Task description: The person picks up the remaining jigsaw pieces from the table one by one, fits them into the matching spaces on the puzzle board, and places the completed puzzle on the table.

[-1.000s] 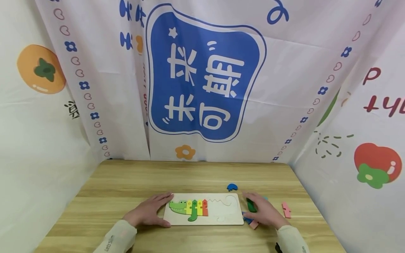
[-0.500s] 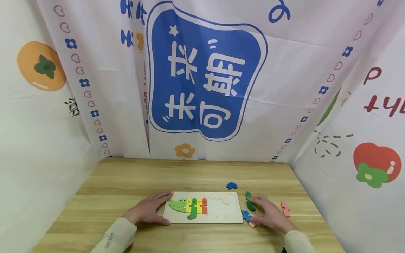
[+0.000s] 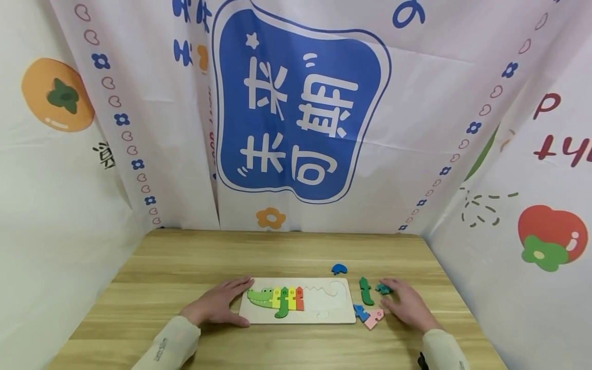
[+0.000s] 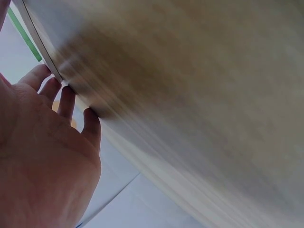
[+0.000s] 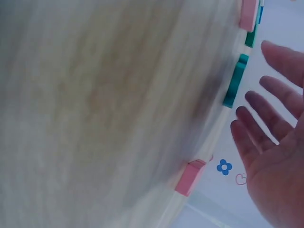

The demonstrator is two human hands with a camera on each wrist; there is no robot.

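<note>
The left hand (image 3: 219, 304) holds the left end of a pale wooden puzzle board (image 3: 330, 314), its thumb at the near corner and fingertips at the far one. On the board lies a crocodile, with a green head (image 3: 260, 297) and yellow, green and red body pieces (image 3: 299, 299); an outline marks the right half. The right hand (image 3: 407, 306) hovers with fingers extended beside a teal puzzle piece (image 3: 384, 289). In the right wrist view, a gap shows between those fingers and the teal piece (image 5: 234, 84).
Right of the board lie a long green piece (image 3: 366, 291), a blue piece (image 3: 360, 312) and a pink piece (image 3: 374, 319). A rounded blue piece (image 3: 339, 269) rests behind the board. Another pink piece (image 5: 190, 177) shows in the right wrist view. Printed cloth (image 3: 416, 103) surrounds the wooden table (image 3: 208, 252).
The right hand has moved right, off the green, blue and pink pieces, uncovering them, and is now at the teal piece. The left hand stays on the board.
</note>
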